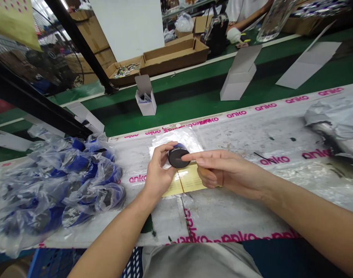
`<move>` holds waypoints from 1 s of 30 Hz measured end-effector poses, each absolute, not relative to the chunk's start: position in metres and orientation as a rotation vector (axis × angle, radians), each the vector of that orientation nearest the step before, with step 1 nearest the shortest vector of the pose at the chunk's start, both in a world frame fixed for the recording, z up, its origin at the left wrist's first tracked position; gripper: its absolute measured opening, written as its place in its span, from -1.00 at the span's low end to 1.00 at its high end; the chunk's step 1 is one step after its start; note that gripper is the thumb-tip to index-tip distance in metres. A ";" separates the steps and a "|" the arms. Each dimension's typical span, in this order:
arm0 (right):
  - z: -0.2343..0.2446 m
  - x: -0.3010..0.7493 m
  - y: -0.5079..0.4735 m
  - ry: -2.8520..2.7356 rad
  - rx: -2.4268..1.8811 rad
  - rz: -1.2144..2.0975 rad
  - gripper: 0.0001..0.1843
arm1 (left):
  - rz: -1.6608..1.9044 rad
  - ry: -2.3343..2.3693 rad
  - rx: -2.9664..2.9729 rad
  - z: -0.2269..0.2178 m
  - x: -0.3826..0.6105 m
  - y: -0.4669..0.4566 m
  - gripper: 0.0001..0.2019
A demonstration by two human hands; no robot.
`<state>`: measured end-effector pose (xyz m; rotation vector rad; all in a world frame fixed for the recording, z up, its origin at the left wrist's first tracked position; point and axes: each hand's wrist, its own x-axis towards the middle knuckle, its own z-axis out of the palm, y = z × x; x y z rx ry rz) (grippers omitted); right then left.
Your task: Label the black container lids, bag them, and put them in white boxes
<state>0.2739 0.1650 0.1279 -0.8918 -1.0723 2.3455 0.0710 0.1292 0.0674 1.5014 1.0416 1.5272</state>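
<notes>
My left hand [161, 170] is closed around a small round thing with a flat black end [178, 157] and a bit of blue showing behind its rim. Its kind cannot be made out. The black end is turned toward me. My right hand [219, 168] touches that face with the tip of its outstretched index finger. Its thumb lies against the index finger and the other fingers are curled; whether anything small is in them is hidden. Below both hands lies a yellow sheet [193, 179] with faint print, and behind them some clear plastic bags [190, 137].
At left is a pile of bagged blue items [75, 181]. Beyond the table, a green belt [188, 92] carries white boxes, one open box [146, 102] with a bagged item inside. A black post [78, 46] slants at left. Grey plastic wrapping [338, 119] lies right. Another person's arm [255, 17] shows behind.
</notes>
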 end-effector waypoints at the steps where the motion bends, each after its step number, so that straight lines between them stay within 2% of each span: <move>1: 0.128 0.274 0.165 -1.075 -0.894 2.344 -0.49 | 1.526 1.042 1.503 0.067 0.071 0.129 -0.53; 30: 0.132 0.276 0.162 -1.133 -0.951 2.318 -0.37 | 1.498 1.074 1.526 0.069 0.071 0.128 -0.57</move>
